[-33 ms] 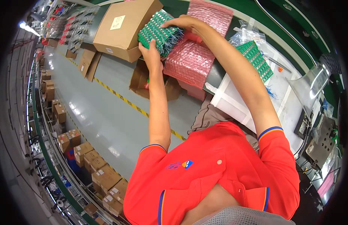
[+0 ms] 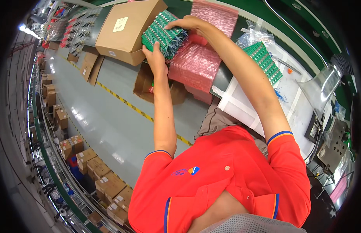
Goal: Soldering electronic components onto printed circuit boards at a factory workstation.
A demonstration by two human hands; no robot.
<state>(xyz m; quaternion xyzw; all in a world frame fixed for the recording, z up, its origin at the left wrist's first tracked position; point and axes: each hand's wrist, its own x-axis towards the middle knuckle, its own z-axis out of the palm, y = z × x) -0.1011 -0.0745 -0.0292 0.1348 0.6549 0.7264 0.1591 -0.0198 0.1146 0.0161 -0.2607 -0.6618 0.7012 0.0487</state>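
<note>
Between my two hands is a green circuit board panel [image 2: 159, 34] with rows of small components and many thin blue wires along its right side. My left hand [image 2: 154, 59] grips its lower edge, thumb on top. At the upper right edge my right hand [image 2: 189, 24] holds the panel, its fingers partly hidden. The panel is raised next to a closed cardboard box [image 2: 139, 29] and partly over pink bubble wrap [image 2: 196, 66]. A second green board panel [image 2: 264, 62] lies to the right, on a white work surface [image 2: 242, 97].
An open carton [image 2: 141, 85] stands below the bench edge. A clear plastic bag [image 2: 256, 37], tweezers-like tool [image 2: 289, 66] and transparent funnel-shaped hood [image 2: 322, 87] are at the right. Bagged parts [image 2: 81, 31] lie far left. Cartons [image 2: 98, 167] line the far side of the floor.
</note>
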